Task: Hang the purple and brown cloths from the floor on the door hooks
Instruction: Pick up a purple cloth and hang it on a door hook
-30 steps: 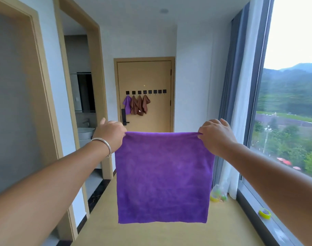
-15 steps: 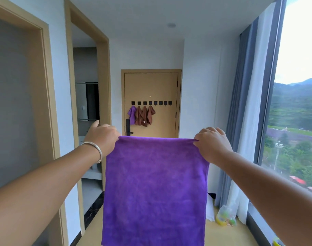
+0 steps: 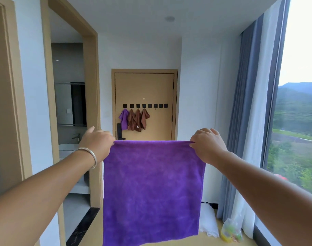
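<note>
Head view shows your left hand (image 3: 96,142) and right hand (image 3: 207,145) each pinching a top corner of the purple cloth (image 3: 152,190), well short of the door hooks (image 3: 145,106); loosen either pinch and it likely drops.

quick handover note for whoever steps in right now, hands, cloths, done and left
Left hand pinches the top left corner of the purple cloth; right hand pinches the top right corner. The cloth hangs spread flat between them, well short of the door.
Done: one purple and three brown cloths hang on the four leftmost hooks.
Left: the four hooks to the right are free; walk to the door and hang this cloth. The floor is mostly hidden, so check it for more cloths.
</note>
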The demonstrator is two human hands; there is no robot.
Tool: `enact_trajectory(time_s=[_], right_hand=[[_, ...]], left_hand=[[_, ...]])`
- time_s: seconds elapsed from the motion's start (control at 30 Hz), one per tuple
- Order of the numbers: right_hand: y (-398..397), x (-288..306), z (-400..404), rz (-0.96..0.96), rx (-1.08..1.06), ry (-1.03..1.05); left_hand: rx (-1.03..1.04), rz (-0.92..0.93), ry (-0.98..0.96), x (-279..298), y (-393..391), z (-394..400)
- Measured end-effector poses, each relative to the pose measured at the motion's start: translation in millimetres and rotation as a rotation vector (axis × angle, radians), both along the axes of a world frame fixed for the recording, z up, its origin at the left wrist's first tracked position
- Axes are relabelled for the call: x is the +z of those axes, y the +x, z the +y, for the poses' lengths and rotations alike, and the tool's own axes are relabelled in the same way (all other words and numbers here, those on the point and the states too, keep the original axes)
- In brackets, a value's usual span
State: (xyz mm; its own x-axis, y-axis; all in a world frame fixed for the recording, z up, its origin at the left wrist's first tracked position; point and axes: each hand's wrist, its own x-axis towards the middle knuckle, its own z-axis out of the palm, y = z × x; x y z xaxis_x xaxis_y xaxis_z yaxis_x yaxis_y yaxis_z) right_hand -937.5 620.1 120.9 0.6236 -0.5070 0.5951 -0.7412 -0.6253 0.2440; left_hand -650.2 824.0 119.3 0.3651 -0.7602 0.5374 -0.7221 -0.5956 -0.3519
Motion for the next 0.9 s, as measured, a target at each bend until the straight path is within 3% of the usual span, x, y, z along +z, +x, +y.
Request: enact_trajectory(time_s=[0.37,0.9], right_hand=[[110,3,-104,0.016,-0.033,-0.016],[305,6,-361,-0.008,0.066,-0.007]], left_hand=[[-0.051,0.02,-0.027,3,108,-106],[0.032,0.061,-0.02,9,268,-326]])
